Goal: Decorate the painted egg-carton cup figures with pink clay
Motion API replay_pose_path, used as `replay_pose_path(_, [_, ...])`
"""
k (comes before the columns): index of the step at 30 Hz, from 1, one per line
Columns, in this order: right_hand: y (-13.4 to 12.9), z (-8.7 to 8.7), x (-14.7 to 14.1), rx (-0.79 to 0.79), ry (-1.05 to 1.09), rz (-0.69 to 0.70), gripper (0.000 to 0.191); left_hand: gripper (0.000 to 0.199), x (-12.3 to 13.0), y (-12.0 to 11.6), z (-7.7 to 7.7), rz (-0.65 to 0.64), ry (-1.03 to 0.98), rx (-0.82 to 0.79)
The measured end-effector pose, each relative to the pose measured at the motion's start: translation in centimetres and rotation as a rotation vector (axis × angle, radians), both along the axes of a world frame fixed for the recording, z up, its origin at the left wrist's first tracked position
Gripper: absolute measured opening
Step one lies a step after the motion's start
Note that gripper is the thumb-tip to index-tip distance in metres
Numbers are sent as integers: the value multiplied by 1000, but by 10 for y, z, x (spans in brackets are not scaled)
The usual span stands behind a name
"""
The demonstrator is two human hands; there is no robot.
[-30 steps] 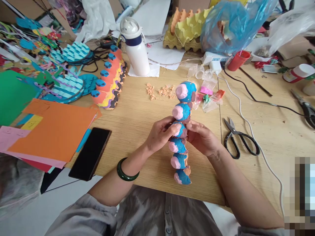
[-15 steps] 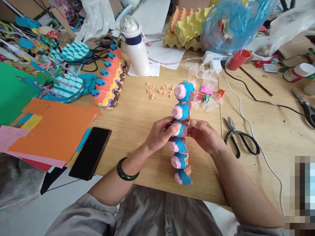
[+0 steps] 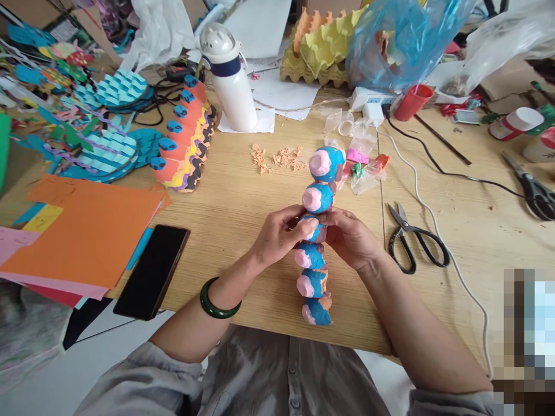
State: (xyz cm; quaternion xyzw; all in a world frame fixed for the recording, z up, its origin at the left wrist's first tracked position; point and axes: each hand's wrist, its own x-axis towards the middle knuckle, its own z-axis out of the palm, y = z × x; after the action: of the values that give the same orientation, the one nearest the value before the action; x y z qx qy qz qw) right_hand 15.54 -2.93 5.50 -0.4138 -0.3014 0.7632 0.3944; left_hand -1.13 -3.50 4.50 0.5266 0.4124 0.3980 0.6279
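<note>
A strip of egg-carton cups (image 3: 317, 199) coated in blue and pink clay, with brown patches along its right edge, is held up over the wooden table. My left hand (image 3: 277, 234) grips its middle from the left, thumb lying across the third cup from the top. From the right, my right hand (image 3: 353, 237) pinches the brown edge near that same cup; its fingertips are partly hidden behind the strip. Small clay packets (image 3: 364, 164) lie just beyond, beside orange carton scraps (image 3: 286, 158).
Black-handled scissors (image 3: 410, 237) and a white cable (image 3: 422, 202) lie to the right. At the left are a phone (image 3: 151, 271), orange paper (image 3: 95, 231) and an orange painted carton (image 3: 184, 138). A white bottle (image 3: 234, 92) stands behind.
The view has shifted slightly, moving table items leftward. My right hand has moved a little closer to my left along the strip's edge; both hands still hold the strip.
</note>
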Motion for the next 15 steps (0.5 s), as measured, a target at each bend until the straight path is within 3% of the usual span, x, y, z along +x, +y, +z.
replay_pose_path(4, [1, -10, 1, 37, 48, -3, 21, 39, 0, 3, -5, 17, -40, -114])
replay_pose_path(8, [7, -23, 6, 93, 61, -9, 37, 43, -3, 11, -13, 136, -4, -160])
replay_pose_path(12, [7, -29, 4, 131, -59, -5, 37, 47, -6, 19, -19, 192, 63, -157])
replay_pose_path(15, [5, -33, 0, 185, -195, -78, 35, 48, -8, 21, -21, 172, 133, -139])
